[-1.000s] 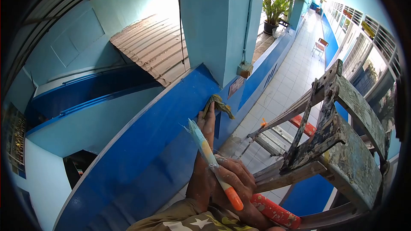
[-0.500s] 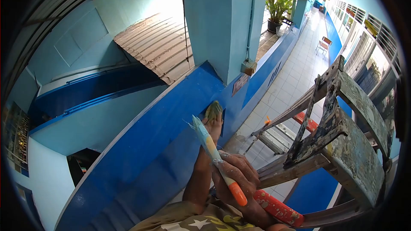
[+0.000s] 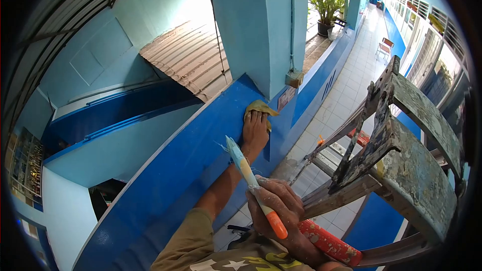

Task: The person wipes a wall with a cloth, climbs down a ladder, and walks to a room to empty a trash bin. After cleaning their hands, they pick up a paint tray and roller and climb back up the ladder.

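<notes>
My left hand presses a yellowish-green cloth against the blue wall, just below the light-blue pillar. The arm is stretched forward, and the fingers lie over the cloth. Nearer to me, my right hand is closed around a paintbrush. Its orange handle end points down toward me, and its light-blue, paint-stained tip points up and to the left. Paint specks cover the fingers of this hand. A red, paint-spattered bar runs beside the right wrist.
A paint-stained stepladder stands close on the right. Beyond it, a tiled corridor holds a chair. A potted plant is past the pillar. Left of the wall, a corrugated roof and a blue-edged ramp lie lower.
My left hand and the cloth have moved up the wall and slightly right, and more of the left forearm and sleeve shows. My right hand still holds the brush in nearly the same place.
</notes>
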Demonstrator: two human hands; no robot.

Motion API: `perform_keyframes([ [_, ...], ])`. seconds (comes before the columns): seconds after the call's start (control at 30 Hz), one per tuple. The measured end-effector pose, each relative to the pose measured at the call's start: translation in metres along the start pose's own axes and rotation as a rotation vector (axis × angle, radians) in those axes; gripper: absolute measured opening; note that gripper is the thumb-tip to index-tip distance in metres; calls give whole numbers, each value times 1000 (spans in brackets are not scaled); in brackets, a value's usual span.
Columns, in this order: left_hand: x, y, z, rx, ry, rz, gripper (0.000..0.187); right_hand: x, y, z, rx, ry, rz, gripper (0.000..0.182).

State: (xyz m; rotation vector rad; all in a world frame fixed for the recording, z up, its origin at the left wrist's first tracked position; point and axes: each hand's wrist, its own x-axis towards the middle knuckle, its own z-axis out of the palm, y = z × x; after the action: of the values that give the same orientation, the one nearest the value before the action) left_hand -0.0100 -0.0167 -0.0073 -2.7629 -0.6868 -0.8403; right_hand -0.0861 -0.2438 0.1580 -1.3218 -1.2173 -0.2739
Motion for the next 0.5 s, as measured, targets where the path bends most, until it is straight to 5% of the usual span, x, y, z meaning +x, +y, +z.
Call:
perform_keyframes([
  [0.33, -26, -23, 5, 50, -84, 214, 34, -1, 0, 0, 23, -5, 13, 32],
  [0.4, -17, -20, 12, 282, -304, 269, 43, -1, -1, 0, 29, -5, 17, 31],
  [0.5, -10, -19, 43, 527, -379, 371, 48, -1, 0, 0, 29, -11, 9, 31],
])
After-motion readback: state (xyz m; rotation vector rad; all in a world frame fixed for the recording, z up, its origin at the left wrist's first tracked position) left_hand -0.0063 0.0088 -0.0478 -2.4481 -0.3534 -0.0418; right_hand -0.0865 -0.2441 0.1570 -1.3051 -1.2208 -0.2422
